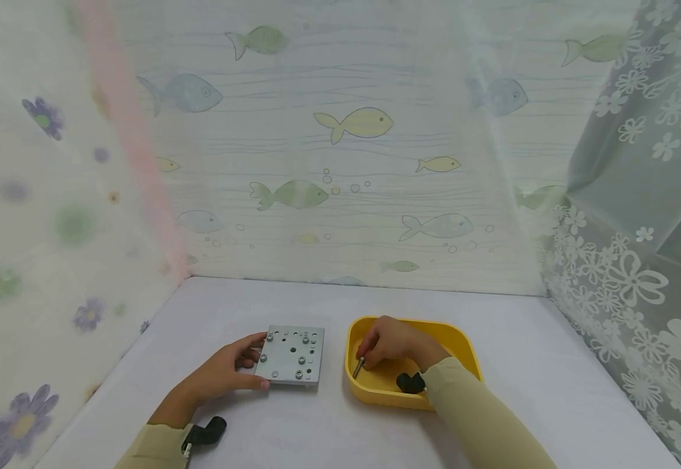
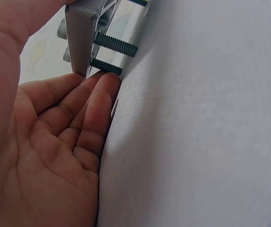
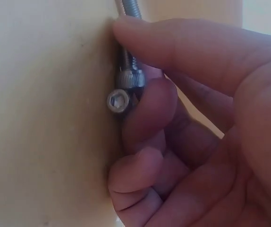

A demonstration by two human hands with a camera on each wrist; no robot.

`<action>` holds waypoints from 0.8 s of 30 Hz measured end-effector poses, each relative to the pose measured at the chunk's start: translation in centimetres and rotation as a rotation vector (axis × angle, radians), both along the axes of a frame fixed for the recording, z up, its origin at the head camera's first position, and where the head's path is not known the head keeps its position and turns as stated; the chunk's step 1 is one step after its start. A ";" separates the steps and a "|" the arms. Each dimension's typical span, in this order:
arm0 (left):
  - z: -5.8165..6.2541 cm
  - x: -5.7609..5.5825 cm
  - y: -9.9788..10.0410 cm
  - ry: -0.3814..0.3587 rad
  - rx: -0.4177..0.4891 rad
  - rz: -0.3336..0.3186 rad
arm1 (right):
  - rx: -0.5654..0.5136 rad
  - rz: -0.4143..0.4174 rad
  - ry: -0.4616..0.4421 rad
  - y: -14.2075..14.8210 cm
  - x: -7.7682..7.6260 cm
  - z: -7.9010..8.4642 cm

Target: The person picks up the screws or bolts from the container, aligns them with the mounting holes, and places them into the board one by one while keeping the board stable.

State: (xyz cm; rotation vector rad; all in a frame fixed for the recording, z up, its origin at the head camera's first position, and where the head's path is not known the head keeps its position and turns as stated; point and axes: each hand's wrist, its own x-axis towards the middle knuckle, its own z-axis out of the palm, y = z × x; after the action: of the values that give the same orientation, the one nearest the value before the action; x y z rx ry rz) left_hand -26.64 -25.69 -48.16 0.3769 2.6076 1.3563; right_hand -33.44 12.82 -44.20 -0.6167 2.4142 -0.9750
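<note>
On the left of the table lies a square silver metal plate (image 1: 290, 355) with drilled holes and several socket head screws standing in it. My left hand (image 1: 225, 370) grips the plate at its left side, thumb along the near corner. Threaded screw ends (image 2: 116, 44) stick out beneath the plate in the left wrist view. Inside the yellow tray (image 1: 387, 398), my right hand (image 1: 391, 342) pinches at socket head screws (image 3: 131, 78) low against the tray floor. Two screw heads show side by side there; whether both are held I cannot tell.
Black wrist cameras (image 1: 208, 431) are strapped to both wrists. A white cloth (image 1: 340, 436) covers the table. Behind it hangs a fish-print curtain (image 1: 340, 163), with flowered sheets at both sides.
</note>
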 end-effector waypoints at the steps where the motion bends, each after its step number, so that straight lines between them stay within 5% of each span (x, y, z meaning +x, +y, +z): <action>1: 0.0 0.0 0.0 0.003 0.001 -0.002 | 0.001 0.009 0.002 0.0 0.0 0.0; 24: -0.1 0.0 0.2 0.001 -0.022 0.019 | -0.061 0.074 -0.020 0.9 -0.4 0.2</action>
State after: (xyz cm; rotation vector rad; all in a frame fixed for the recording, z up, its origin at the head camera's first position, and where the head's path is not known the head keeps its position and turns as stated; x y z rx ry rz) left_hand -26.60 -25.52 -48.22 0.3511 2.6315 1.3323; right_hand -33.80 13.73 -43.99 -0.7086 2.3343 -1.0219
